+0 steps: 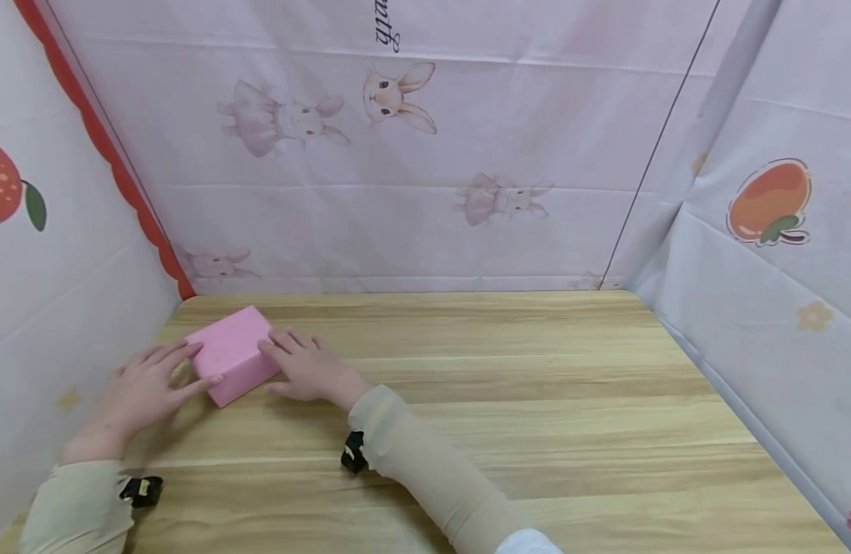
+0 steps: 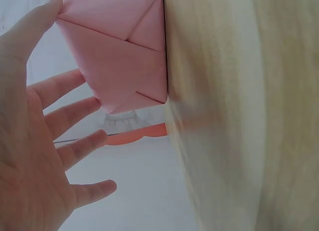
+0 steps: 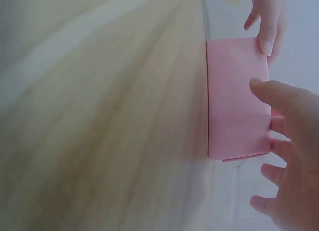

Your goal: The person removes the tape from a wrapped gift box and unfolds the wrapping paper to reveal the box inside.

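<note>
In the head view a pink paper-wrapped box [image 1: 231, 344] lies flat on the wooden table at the left. Folded paper flaps show on the end of the box [image 2: 119, 66] in the left wrist view. My left hand [image 1: 143, 394] is at its left end, thumb and fingertips touching the edges and the other fingers spread. At the right end is my right hand [image 1: 315, 369], its fingertips on the box's edge. From the right wrist, the long side of the box [image 3: 238, 99] faces me, with the right thumb [image 3: 279, 94] extended over it.
The wooden table [image 1: 522, 400] extends to the right of the hands. Pale printed cloth hangs at the back [image 1: 412, 231] and on both sides, with rabbits and fruit on it. Black straps sit at both wrists. The box is near the table's left back corner.
</note>
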`<state>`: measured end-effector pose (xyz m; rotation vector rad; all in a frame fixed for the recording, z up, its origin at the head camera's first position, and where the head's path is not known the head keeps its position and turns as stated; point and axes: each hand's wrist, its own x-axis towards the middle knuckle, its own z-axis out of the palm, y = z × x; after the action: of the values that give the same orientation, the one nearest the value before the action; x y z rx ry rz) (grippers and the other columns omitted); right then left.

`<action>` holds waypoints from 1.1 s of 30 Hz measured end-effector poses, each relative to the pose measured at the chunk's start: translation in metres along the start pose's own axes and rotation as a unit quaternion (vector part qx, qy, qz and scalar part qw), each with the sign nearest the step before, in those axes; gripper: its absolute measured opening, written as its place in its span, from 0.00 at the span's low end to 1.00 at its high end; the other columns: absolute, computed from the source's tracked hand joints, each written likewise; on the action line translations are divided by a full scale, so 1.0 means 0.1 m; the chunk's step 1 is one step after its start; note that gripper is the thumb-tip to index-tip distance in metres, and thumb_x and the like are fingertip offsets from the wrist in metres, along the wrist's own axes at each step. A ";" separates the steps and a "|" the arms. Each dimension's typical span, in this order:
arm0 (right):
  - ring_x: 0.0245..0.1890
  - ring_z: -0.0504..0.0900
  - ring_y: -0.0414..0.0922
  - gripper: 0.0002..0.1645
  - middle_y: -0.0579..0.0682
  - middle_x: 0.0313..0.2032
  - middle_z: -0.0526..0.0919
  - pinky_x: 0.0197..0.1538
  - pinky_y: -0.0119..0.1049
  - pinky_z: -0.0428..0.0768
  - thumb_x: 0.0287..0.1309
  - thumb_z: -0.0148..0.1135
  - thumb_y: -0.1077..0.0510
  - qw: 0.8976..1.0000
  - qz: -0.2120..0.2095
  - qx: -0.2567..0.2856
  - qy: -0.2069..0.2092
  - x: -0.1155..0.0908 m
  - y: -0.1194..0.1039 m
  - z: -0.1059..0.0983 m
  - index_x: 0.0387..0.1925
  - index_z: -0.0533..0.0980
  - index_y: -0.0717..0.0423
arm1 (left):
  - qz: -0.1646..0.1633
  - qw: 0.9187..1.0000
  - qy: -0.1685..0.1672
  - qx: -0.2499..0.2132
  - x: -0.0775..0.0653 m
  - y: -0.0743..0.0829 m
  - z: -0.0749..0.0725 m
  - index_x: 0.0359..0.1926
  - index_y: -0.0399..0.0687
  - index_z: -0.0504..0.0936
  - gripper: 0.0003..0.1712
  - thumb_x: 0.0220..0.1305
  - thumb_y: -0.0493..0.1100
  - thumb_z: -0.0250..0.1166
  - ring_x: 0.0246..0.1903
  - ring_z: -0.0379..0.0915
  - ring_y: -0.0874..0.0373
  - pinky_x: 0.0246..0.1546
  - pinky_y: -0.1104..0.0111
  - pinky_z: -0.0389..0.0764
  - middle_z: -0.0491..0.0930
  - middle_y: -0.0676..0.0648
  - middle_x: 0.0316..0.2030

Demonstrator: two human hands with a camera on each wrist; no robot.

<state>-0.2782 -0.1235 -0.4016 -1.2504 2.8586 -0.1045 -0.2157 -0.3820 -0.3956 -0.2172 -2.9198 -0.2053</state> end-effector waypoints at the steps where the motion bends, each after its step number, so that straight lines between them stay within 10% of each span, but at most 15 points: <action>1: 0.78 0.44 0.45 0.46 0.39 0.78 0.40 0.77 0.47 0.54 0.66 0.45 0.30 1.000 0.001 0.004 0.000 0.00 0.00 0.00 0.77 0.41 0.33 | 0.000 1.000 -0.002 -0.003 -0.01 0.00 0.00 0.69 0.43 0.66 0.47 0.61 0.70 0.58 0.62 0.57 0.26 0.52 0.26 0.59 0.64 0.31 0.67; 33: 0.78 0.47 0.52 0.44 0.46 0.77 0.48 0.75 0.54 0.55 0.64 0.56 0.37 0.999 0.018 0.030 0.028 -0.25 0.31 -0.03 0.76 0.50 0.39 | 0.021 0.999 -0.035 -0.010 0.26 0.30 0.02 0.70 0.45 0.66 0.49 0.59 0.74 0.55 0.66 0.56 0.28 0.60 0.29 0.59 0.62 0.33 0.70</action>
<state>-0.2838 -0.0841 -0.4009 -1.2046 2.8991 -0.2253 -0.2360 -0.3491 -0.3884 -0.2937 -2.9795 -0.2255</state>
